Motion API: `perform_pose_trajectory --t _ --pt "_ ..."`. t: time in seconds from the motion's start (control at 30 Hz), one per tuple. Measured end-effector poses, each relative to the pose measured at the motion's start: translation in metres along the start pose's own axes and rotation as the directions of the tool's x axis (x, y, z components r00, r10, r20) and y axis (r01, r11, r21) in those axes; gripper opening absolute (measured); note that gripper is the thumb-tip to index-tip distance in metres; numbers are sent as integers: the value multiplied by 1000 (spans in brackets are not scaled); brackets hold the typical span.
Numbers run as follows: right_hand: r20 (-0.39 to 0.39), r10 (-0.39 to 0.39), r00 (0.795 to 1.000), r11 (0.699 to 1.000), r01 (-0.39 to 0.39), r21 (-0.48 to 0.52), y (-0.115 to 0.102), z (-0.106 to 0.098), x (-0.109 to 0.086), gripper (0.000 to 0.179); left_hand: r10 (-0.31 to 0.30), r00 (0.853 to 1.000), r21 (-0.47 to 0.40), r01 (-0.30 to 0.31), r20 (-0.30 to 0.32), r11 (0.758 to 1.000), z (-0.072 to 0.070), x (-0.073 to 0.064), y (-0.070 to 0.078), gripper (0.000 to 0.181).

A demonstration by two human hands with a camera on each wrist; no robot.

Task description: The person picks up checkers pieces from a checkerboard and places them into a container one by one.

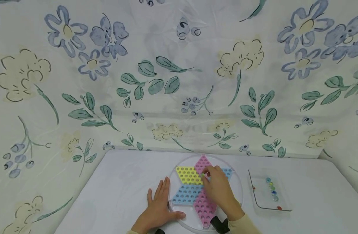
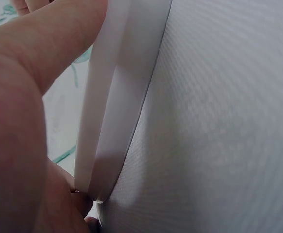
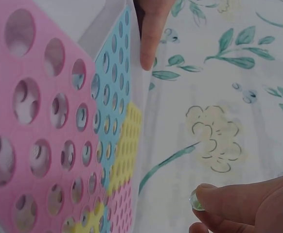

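A round white Chinese checkers board (image 1: 187, 215) carries a star of pink, yellow and blue sections full of round holes. Over the star's middle, my right hand (image 1: 218, 191) pinches a clear glass marble (image 3: 195, 199) with green in it between thumb and fingertip. In the right wrist view this marble is held off the perforated surface. My left hand (image 1: 156, 208) lies at the board's left edge, fingers straight and thumb spread out to the near rim. The left wrist view shows the board's pale side wall (image 2: 117, 92) close beside that hand.
To the right of the board stands a clear plastic box (image 1: 259, 182) with a row of coloured marbles (image 1: 272, 188) and a few red ones near its sides. The white table (image 1: 114, 182) ends at the back against a flower-printed cloth (image 1: 155, 107).
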State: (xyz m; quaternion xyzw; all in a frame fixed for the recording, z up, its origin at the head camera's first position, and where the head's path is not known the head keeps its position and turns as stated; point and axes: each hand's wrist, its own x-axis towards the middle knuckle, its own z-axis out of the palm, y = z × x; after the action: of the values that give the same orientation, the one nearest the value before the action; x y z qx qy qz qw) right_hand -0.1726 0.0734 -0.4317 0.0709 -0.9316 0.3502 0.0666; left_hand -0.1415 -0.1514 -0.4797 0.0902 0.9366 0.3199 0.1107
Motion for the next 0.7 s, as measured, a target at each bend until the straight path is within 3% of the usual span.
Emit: perform_pose_trajectory --t 0.33,0.7 --pt "-11 -39 999 999 39 24 13 -12 -6 14 -13 1000 -4 13 7 1000 -1 0 1 137" --pt "-26 15 1000 1000 -15 22 20 -28 -13 16 10 1000 -8 -10 3 1000 0 -1 0 136"
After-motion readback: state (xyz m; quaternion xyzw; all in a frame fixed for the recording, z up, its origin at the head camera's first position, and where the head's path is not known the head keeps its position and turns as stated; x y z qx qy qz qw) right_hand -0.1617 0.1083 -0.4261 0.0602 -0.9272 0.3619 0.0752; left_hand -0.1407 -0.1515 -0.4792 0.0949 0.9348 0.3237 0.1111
